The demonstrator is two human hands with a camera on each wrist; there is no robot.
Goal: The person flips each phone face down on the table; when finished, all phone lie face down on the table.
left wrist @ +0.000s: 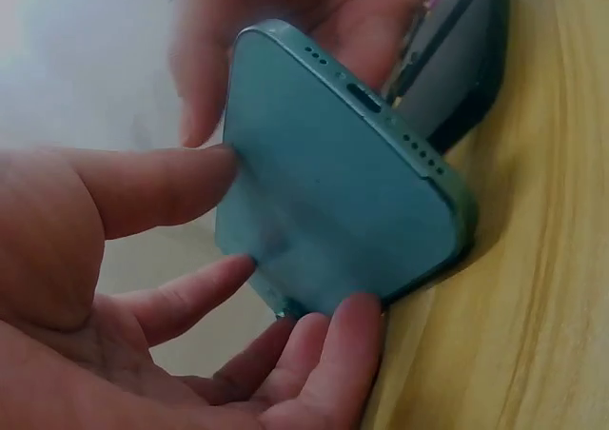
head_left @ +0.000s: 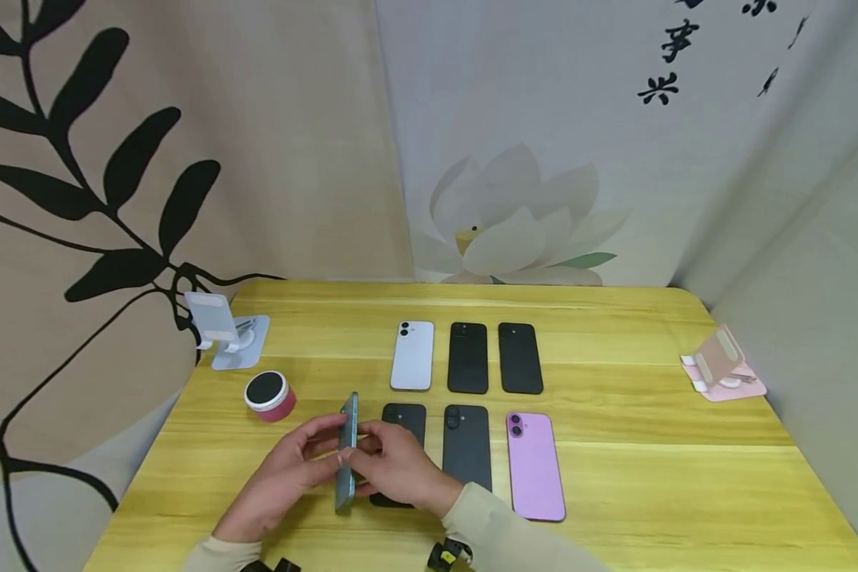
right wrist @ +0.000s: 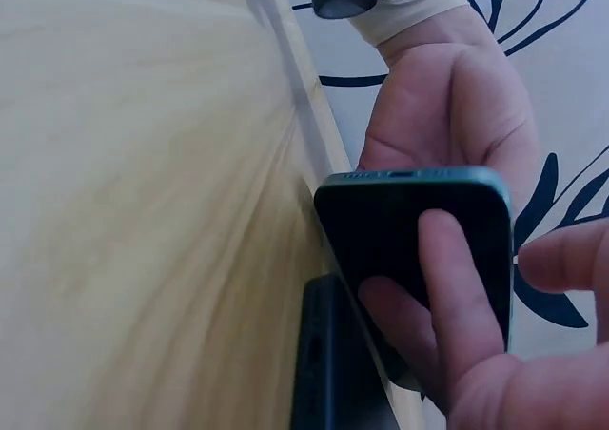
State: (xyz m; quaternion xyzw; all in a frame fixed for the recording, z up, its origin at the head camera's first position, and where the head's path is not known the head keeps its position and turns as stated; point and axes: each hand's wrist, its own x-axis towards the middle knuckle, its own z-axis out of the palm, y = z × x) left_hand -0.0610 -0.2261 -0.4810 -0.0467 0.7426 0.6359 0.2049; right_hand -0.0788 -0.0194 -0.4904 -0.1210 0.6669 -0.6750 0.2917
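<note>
A teal phone (head_left: 345, 491) stands on edge above the table's near left part, held between both hands. My left hand (head_left: 282, 481) grips it, with the thumb and fingers at its edges and against the plain teal back (left wrist: 324, 202). From the other side my right hand (head_left: 409, 470) holds it, two fingers lying on the dark screen (right wrist: 381, 221) and the thumb by the edge. Partly hidden beneath the right hand is a black phone (head_left: 406, 415). To its right lie a dark grey phone (head_left: 467, 449) and a purple phone (head_left: 536, 469).
Behind these, a white phone (head_left: 411, 356) and two black phones (head_left: 468, 357) form a back row. On the left are a pink jar with a dark top (head_left: 275, 401) and a white folding stand (head_left: 214, 318). A pink stand (head_left: 720, 357) sits at the table's right edge.
</note>
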